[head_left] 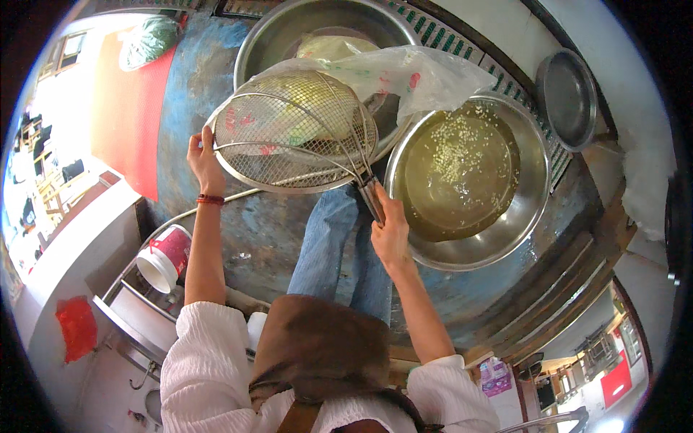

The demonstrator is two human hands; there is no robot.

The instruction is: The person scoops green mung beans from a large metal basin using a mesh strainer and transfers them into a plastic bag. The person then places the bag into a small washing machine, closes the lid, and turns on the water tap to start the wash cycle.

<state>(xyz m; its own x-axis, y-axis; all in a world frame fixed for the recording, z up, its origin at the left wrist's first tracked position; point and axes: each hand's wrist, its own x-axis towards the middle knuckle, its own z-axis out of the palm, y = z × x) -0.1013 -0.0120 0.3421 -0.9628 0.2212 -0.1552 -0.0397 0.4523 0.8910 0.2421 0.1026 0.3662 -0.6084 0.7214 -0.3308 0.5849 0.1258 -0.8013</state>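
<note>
A large round wire-mesh strainer [292, 130] is held level in front of me, its bracing wires on the upper side. My right hand [391, 230] is closed around its dark handle [372, 200]. At the far left, my left hand [207, 168] grips the metal rim. Through the mesh I see a plastic bag [422, 76] with red and green print, and something yellowish. Just right of the strainer stands a wide steel basin [476, 257] of cloudy yellowish water. Small pale kernels or beans [455, 157] are scattered in the water.
Another large steel basin [270, 32] stands behind the strainer. A grey bowl [568, 100] leans at the right, beyond a slotted drain grate [438, 40]. On the left, a red-and-white bucket [168, 257] lies tipped near a hose [189, 214] and a sink edge [130, 327].
</note>
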